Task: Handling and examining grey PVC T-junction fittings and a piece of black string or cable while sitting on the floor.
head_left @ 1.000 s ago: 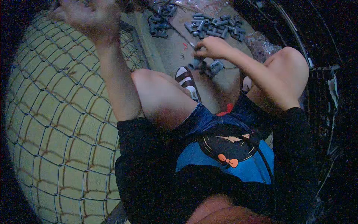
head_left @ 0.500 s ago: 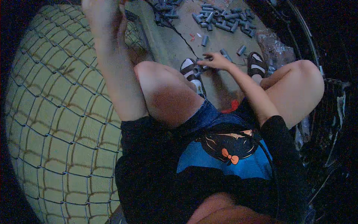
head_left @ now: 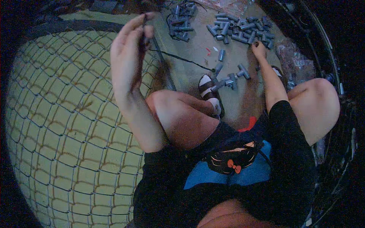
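Observation:
My left hand point(head_left: 131, 47) is raised over the wire mesh at the upper left, with thumb and fingers bent together. Something dark shows between them, too dim to make out. A dark cord point(head_left: 178, 58) runs from behind this hand to the floor near my left foot. My right hand point(head_left: 259, 50) reaches to the near edge of a pile of grey pipe fittings point(head_left: 240, 27), its fingers curled around a grey pipe fitting point(head_left: 252, 37). Between my feet lie several joined or touching fittings point(head_left: 229, 81), with a tee point(head_left: 243, 71) beside them and a short straight one point(head_left: 221, 55) farther off.
Another heap of grey fittings point(head_left: 181, 23) lies farther left. Chain-link mesh point(head_left: 76, 114) over a pale green surface fills the left side. Clear plastic wrap point(head_left: 292, 57) lies at the right. My sandalled left foot point(head_left: 207, 85) stands near the loose fittings.
My right hand has moved away from the fittings between my feet, out to the pile. My left hand now shows whole, lower in the view. The whole view has shifted slightly.

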The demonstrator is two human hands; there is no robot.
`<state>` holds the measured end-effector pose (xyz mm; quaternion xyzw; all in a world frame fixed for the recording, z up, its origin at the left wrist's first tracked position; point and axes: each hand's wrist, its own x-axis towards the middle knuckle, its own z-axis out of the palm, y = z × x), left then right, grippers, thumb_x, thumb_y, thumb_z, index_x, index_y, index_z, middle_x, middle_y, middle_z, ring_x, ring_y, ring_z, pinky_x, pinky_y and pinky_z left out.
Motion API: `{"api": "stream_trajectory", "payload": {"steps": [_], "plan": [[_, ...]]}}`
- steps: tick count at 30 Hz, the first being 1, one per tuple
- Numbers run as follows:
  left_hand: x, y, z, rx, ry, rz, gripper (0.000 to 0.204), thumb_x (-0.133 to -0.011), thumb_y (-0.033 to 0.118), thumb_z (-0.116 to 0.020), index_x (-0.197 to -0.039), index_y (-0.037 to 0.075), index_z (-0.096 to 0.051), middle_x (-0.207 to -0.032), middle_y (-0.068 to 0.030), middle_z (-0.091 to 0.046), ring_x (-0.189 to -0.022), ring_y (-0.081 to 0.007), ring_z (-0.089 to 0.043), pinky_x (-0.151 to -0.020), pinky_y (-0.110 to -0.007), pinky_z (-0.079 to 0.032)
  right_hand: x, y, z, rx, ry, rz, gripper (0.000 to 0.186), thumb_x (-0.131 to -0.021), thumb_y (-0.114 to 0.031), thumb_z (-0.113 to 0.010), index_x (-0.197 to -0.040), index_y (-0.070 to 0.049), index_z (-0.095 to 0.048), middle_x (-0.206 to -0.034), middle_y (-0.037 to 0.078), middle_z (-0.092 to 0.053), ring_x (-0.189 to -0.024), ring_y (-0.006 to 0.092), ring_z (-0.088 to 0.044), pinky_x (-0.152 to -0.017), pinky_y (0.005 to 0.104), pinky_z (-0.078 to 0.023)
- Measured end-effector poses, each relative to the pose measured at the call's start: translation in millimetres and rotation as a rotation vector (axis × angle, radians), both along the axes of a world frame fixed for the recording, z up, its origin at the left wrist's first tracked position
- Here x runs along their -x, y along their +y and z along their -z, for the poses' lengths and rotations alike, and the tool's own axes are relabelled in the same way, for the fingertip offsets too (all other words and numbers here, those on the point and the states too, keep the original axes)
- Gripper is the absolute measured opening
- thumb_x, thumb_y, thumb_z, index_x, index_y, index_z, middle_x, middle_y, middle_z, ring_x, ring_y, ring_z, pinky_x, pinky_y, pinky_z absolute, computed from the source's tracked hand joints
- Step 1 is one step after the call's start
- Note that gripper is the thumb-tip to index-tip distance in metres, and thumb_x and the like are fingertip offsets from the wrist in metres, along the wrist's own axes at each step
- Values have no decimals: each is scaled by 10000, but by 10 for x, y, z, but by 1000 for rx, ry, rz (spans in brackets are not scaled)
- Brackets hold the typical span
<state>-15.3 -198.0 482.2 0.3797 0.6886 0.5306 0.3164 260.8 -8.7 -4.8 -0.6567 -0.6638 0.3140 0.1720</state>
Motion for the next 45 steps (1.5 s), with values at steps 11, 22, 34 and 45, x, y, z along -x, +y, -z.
{"api": "stream_trajectory", "payload": {"steps": [11,22,34,45], "plan": [[-235,133,389,188,104,421,127,-1017,76,-442,-1052,37,-558,-779,-7,-522,-774,-80,-506,-737,-228,-443,235,-308,-331,-102,-464,-163,387,-891,-322,-624,-1250,-180,-625,-1359,159,-511,-1265,382,-452,-954,491,-461],[-284,357,739,-15,366,453,244,-962,106,-511,-1185,22,-560,-894,-144,-672,-820,-209,-657,-772,-327,-503,418,-221,-413,82,550,396,571,-771,-417,-787,-1080,31,-613,-1014,160,-675,-903,286,-675,-770,372,-537],[-597,607,994,-84,636,283,242,-864,243,-659,-1009,58,-715,-849,-196,-690,-779,-340,-687,-698,-404,-530,742,-182,-3081,335,1652,-33,309,-907,-183,-685,-1157,-52,-559,-1186,121,-608,-1035,245,-642,-968,353,-519],[-632,527,804,-163,645,97,207,-846,242,-676,-927,53,-702,-801,-152,-710,-726,-325,-696,-663,-394,-532,889,-441,-3432,162,1622,-55,499,-869,-123,-723,-1248,-23,-414,-1143,150,-602,-1018,274,-651,-908,387,-548]]}}
